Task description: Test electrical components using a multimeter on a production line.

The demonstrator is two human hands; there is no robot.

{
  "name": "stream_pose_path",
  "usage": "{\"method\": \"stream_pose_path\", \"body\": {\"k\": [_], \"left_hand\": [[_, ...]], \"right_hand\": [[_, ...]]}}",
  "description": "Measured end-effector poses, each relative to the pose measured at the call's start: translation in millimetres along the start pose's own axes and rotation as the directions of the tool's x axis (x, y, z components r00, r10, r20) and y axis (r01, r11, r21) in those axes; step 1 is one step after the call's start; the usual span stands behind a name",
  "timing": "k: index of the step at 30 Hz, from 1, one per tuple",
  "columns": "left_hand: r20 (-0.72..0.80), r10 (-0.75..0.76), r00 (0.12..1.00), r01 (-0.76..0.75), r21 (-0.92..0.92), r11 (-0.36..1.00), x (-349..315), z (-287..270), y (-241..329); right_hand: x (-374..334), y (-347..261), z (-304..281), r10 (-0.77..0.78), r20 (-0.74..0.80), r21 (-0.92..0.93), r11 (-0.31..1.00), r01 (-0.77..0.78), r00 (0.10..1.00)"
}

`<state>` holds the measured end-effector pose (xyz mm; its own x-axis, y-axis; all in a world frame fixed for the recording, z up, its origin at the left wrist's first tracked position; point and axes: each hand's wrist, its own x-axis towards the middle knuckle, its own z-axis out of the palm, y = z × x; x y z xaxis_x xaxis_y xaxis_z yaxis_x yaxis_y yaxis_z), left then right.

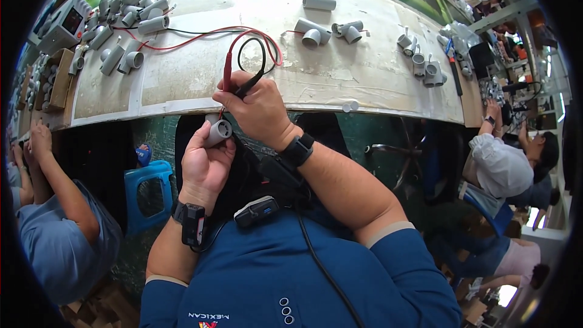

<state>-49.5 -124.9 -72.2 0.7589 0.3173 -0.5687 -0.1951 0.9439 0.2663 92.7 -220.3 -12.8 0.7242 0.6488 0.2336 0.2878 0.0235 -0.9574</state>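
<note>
My left hand [206, 161] is closed around a grey plastic cylindrical part [219, 132], its round open end turned toward me, just off the table's front edge. Above it, my right hand [261, 109] pinches a red test probe [228, 73] and a black test probe [250, 85] side by side. Their tips point down at the grey part; a short reddish wire shows there, but whether the tips touch it is hidden by my fingers. Red and black leads [267, 39] loop from the probes across the table to the left.
Grey parts are heaped at the table's [200, 79] far left, near a boxy instrument [68, 24] and a cardboard box [59, 79]. More grey parts [319, 2] stand at the back and right, by a blue-and-black tool [453, 67]. People sit at both sides; a blue stool [149, 197] is left.
</note>
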Motion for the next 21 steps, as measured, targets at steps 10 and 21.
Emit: {"method": "stream_pose_path", "body": {"k": [10, 21], "left_hand": [[0.057, 0.01, 0.998, -0.018, 0.142, 0.99, -30, 17, 20], [0.266, 0.162, 0.95, -0.29, 0.944, 0.154, 61, 85, 190]], "right_hand": [[-2, 1, -12, -0.025, -0.049, 0.096, 0.995, 0.029, 0.998], [-25, 7, -126, 0.042, -0.121, -0.04, 0.998, -0.047, 0.992]]}}
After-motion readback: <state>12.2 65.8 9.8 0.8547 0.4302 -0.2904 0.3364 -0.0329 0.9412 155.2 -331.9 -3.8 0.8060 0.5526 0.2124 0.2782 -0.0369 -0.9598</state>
